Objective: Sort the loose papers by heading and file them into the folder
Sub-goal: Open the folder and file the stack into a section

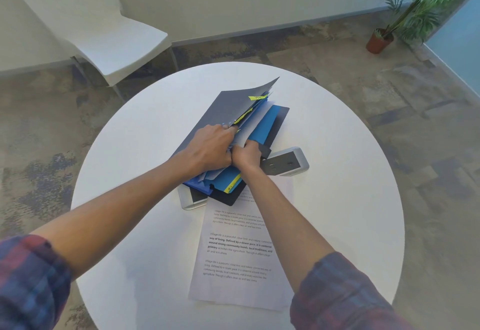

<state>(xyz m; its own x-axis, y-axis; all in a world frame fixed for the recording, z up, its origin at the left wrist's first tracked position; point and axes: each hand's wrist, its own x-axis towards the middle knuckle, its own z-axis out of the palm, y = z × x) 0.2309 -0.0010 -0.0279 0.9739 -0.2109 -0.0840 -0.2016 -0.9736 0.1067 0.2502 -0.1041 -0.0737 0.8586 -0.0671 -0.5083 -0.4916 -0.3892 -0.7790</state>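
Observation:
A dark navy folder (pixel 220 111) with blue dividers and yellow tabs lies on the round white table (pixel 130 163), its cover lifted at the far end. My left hand (pixel 207 149) rests on the cover with fingertips tucked between the leaves. My right hand (pixel 246 154) is closed on a white sheet (pixel 253 124) that sits between the blue dividers. A printed paper (pixel 239 257) with paragraphs of text lies flat on the table near me, partly under the folder and my right forearm.
A grey power socket box (pixel 288 162) is set in the table, partly under the folder. A white chair (pixel 122 41) stands behind the table at the left. A potted plant (pixel 379 41) is on the floor at the far right.

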